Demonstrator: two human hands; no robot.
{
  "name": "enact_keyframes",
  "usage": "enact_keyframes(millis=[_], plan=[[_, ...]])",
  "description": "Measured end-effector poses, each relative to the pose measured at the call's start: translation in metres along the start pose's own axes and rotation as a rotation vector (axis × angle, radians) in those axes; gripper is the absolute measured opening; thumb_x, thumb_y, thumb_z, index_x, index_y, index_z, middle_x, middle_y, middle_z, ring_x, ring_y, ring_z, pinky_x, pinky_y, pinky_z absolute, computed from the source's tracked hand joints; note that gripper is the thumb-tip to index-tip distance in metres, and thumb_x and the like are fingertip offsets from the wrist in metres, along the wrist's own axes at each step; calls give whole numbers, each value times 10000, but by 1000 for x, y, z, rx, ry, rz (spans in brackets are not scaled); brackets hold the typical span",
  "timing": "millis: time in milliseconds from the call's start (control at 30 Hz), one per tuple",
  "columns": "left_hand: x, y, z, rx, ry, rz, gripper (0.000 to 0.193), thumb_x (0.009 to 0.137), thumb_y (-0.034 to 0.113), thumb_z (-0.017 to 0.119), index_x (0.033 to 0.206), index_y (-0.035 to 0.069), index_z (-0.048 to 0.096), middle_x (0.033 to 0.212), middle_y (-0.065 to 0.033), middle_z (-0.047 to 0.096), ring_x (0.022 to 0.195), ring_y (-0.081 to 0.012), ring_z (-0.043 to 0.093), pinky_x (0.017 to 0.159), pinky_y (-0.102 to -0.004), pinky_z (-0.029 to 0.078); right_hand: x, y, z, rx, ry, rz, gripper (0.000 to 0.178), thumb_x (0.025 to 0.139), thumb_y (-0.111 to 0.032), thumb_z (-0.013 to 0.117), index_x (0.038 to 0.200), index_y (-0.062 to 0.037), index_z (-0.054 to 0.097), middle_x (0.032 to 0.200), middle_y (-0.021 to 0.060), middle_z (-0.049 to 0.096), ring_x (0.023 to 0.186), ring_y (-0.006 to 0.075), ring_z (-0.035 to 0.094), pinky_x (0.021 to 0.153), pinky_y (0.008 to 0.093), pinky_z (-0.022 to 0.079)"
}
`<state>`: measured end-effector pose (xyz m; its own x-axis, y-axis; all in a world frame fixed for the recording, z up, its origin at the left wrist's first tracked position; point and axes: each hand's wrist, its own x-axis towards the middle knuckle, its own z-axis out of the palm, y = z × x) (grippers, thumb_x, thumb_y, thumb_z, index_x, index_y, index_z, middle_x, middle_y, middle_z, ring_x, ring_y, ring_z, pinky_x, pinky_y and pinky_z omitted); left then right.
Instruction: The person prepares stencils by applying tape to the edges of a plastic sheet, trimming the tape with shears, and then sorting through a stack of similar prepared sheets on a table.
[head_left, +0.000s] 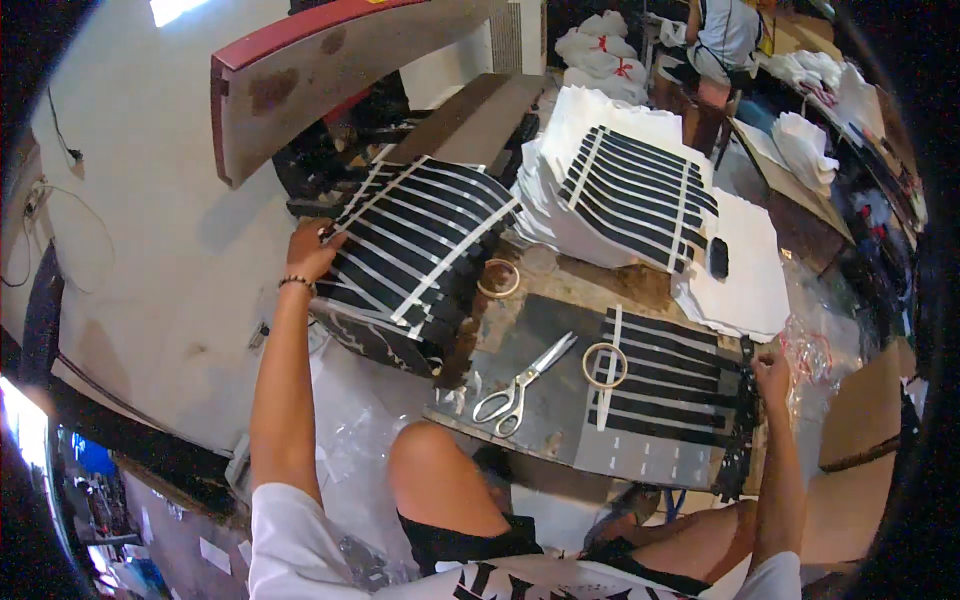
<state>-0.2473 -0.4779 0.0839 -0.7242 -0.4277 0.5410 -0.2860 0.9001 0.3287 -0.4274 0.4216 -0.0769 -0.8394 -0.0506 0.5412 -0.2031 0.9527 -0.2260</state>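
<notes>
My left hand (312,252) is closed on the end of a black strip at the left edge of a stack of taped black strips (425,235). White tape crosses these strips near their ends. At the right side of the work board, my right hand (771,378) has its fingers drawn together beside a bundle of black strip ends (740,430); what they hold, if anything, is hidden. Between the hands, a row of black strips (660,385) lies on the grey board (535,335), taped at its left ends. A tape roll (605,366) rests on this row, left of which lie metal scissors (525,386).
Another tape roll (498,279) sits beyond the scissors. White sheets (565,220) are piled at the back, with more taped strips (640,195) and a small black object (718,258) on top. A cardboard box (865,420) stands at right. Another person (725,40) sits far back.
</notes>
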Motion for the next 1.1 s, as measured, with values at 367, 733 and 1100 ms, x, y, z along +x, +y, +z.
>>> enact_keyframes(millis=[367, 733, 1100], plan=[[27, -59, 3, -72, -206, -140, 693, 669, 541, 857, 1091, 8, 724, 1153, -189, 691, 1048, -343, 659, 934, -420, 515, 55, -474, 61, 1270, -1055, 139, 426, 931, -411, 700, 1152, -46, 703, 914, 17, 681, 787, 112, 595, 660, 284, 480], [44, 11, -2, 99, -422, -33, 738, 671, 607, 829, 1105, 19, 724, 1109, -192, 706, 1080, -345, 646, 949, -446, 496, 112, -577, 154, 1648, -604, 715, 275, 857, -247, 793, 966, -43, 645, 823, 50, 637, 741, 181, 595, 681, 347, 498], [48, 6, 25, 25, -256, 62, 960, 609, 705, 813, 1272, 32, 641, 1249, -229, 643, 1152, -359, 620, 981, -442, 491, 135, -586, 67, 1400, -185, -177, 198, 971, -174, 639, 1050, -16, 549, 946, 32, 618, 849, 99, 538, 760, 269, 439]])
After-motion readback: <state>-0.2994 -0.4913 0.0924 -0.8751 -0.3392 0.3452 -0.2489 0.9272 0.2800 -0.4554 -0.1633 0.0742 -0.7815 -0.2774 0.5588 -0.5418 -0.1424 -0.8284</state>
